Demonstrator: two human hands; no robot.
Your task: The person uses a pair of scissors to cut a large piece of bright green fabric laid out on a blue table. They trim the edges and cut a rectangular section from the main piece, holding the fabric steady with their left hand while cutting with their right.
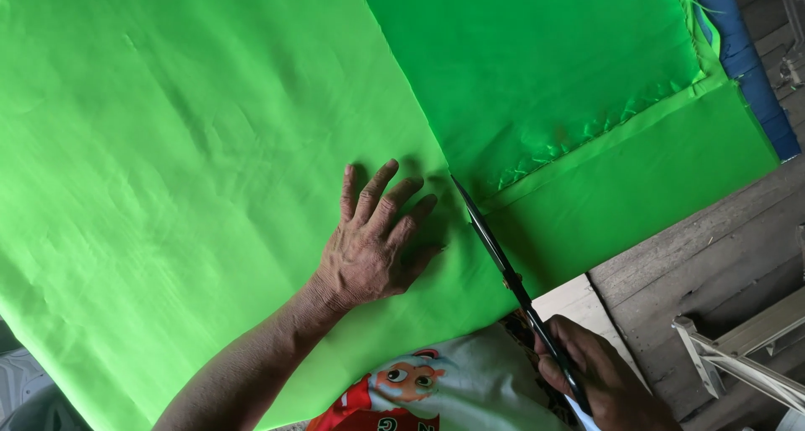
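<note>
A large bright green cloth [193, 146] lies spread flat and fills most of the view. My left hand [373, 242] rests palm down on it, fingers spread, just left of a cut line. My right hand [599, 372] grips the handles of long dark scissors [495, 246]. The blades point up and left into the cloth, their tip near the end of the slit. To the right of the blades lies a darker green layer [637, 188] with a frayed folded edge.
A blue strip [750, 70] shows under the cloth at the top right. Grey wooden floorboards [704, 255] and a pale metal frame [738, 355] lie at the right. A printed shirt with a cartoon figure [419, 389] sits at the bottom.
</note>
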